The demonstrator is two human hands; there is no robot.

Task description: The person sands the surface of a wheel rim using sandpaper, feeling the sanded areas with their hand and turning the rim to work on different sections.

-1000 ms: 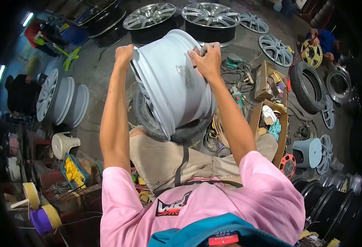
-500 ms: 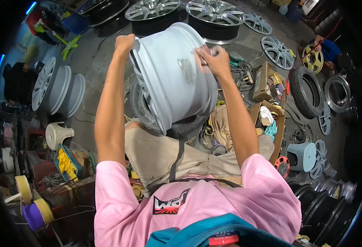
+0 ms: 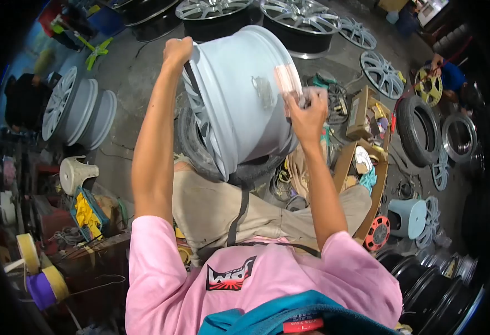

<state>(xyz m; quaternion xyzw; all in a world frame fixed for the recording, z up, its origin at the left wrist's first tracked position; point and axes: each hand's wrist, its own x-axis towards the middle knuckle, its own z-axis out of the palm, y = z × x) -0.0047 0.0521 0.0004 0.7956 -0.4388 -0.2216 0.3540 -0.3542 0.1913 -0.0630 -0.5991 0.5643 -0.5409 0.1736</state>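
Observation:
A pale grey wheel rim (image 3: 236, 95) stands tilted on its edge between my knees, its spoked face turned left. Beneath it lies a black tire (image 3: 188, 139). My left hand (image 3: 178, 51) is closed over the rim's upper left lip. At the right lip, my right hand (image 3: 309, 114) pinches a pinkish piece of sandpaper (image 3: 286, 80), which lies against the barrel and is blurred by motion. A rough, darker patch (image 3: 264, 92) shows on the barrel just left of the sandpaper.
Several silver and black wheels (image 3: 300, 19) stand ahead. Cardboard boxes (image 3: 362, 120) of supplies, a loose tire (image 3: 418, 131) and a light blue stool (image 3: 408, 218) are to the right. On the left are grey rims (image 3: 77, 114), a cream stool (image 3: 77, 174) and tape rolls (image 3: 47, 287). Other people work farther off.
My right hand has shifted right and down toward the rim's lip, and the pinkish sandpaper shows more fully. My left hand keeps its hold; the whole view has shifted slightly.

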